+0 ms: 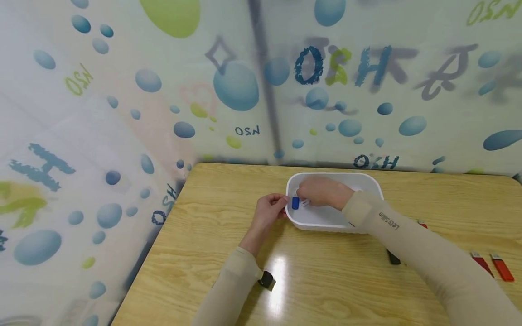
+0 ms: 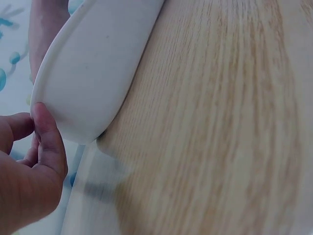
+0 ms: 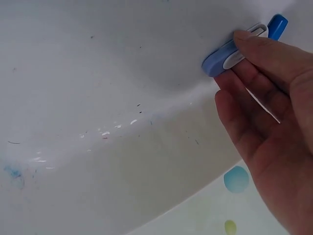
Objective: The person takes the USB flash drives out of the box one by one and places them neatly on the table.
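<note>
Inside the white plastic tub (image 1: 326, 222), my right hand (image 1: 320, 191) pinches a light-blue and white USB stick (image 3: 220, 59) between thumb and fingers, low over the tub's floor. Just beyond it in the right wrist view lies a darker blue stick (image 3: 278, 27), seen in the head view as a small blue block (image 1: 295, 203) near the tub's left end. My left hand (image 1: 270, 209) pinches the left rim of the tub, with the thumb on one side of the wall and fingers on the other, as the left wrist view shows.
The tub stands on a wood-grain table (image 1: 228, 194) near its back edge, close to a patterned curtain (image 1: 244, 136). To the right lie a red USB stick (image 1: 502, 268), another red one (image 1: 482, 263) and a black stick (image 1: 393, 258) partly under my right forearm.
</note>
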Motion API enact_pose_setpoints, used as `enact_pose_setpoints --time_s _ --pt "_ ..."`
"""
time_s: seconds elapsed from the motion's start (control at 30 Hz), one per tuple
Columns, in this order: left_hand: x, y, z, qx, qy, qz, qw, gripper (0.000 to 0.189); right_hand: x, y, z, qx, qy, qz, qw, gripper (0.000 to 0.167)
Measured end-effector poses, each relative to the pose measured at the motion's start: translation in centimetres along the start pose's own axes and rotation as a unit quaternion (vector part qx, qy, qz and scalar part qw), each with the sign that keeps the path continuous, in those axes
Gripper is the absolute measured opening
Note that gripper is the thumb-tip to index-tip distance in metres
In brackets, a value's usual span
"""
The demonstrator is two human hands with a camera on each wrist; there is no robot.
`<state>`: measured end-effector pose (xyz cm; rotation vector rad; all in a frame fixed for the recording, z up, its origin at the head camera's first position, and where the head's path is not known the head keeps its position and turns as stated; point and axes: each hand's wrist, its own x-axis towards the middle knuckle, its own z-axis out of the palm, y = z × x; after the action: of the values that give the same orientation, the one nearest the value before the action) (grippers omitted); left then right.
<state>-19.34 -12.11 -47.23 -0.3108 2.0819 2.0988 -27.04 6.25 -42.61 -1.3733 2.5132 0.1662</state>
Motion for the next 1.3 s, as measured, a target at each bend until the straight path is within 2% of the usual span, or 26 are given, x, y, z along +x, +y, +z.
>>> enact_pose_setpoints --time_s 0.27,0.63,0.97,1.3 --pt "-0.1 0.0 0.2 0.004 0.001 0.0 1.0 0.023 -1.0 0.7 -0.3 0.009 -0.004 0.013 0.9999 0.005" --pt "-0.1 0.3 0.1 0.011 0.007 0.001 0.9999 0.024 -4.5 1.1 -2.5 0.05 -0.004 0.055 0.9972 0.007" --pt "0.0 0.1 0.0 0.015 0.005 -0.005 0.9999 0.024 -7.2 0.7 -3.2 0.054 0.052 0.051 0.9959 0.007" --pt "-0.2 0.2 0.2 0.013 0.008 0.001 0.9999 0.024 -9.9 0.6 -3.5 0.071 0.102 0.069 0.9898 0.006"
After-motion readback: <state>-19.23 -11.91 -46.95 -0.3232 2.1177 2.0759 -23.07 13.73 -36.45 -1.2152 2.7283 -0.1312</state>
